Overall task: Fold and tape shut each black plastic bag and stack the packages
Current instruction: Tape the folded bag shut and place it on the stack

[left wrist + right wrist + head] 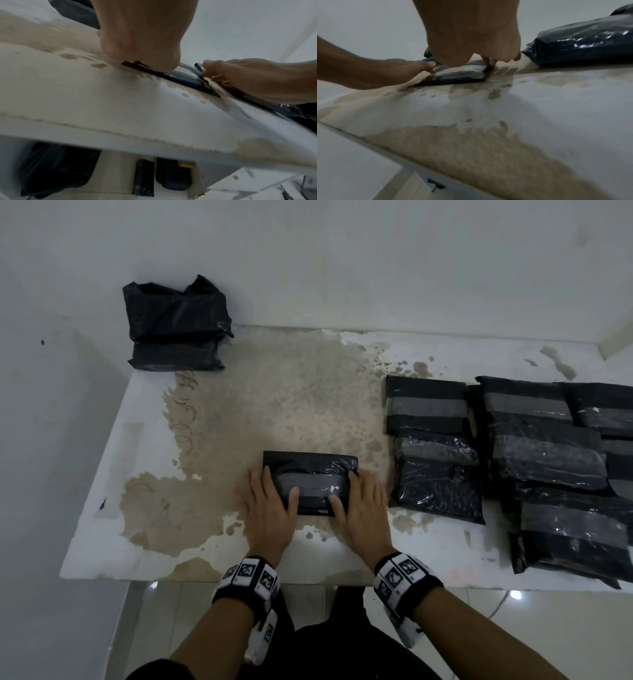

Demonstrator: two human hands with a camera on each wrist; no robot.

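— Hands count? Two: left hand [265,501] and right hand [363,503], fingers straight, pressing one taped package [310,474] flat between them.

— Others? Two stacked packages [176,332] beyond the fingertips.

black package [310,465] | grey tape [310,481] | white table [102,542], tan stains

White counter [113,542], top worn through to broad tan patches across the middle and near edge. Plain white wall [342,251] directly behind it. Pale glossy tiled floor [164,611] below the front edge, catching small bright reflections. Dark shapes underneath in the left wrist view, too blurred to identify.
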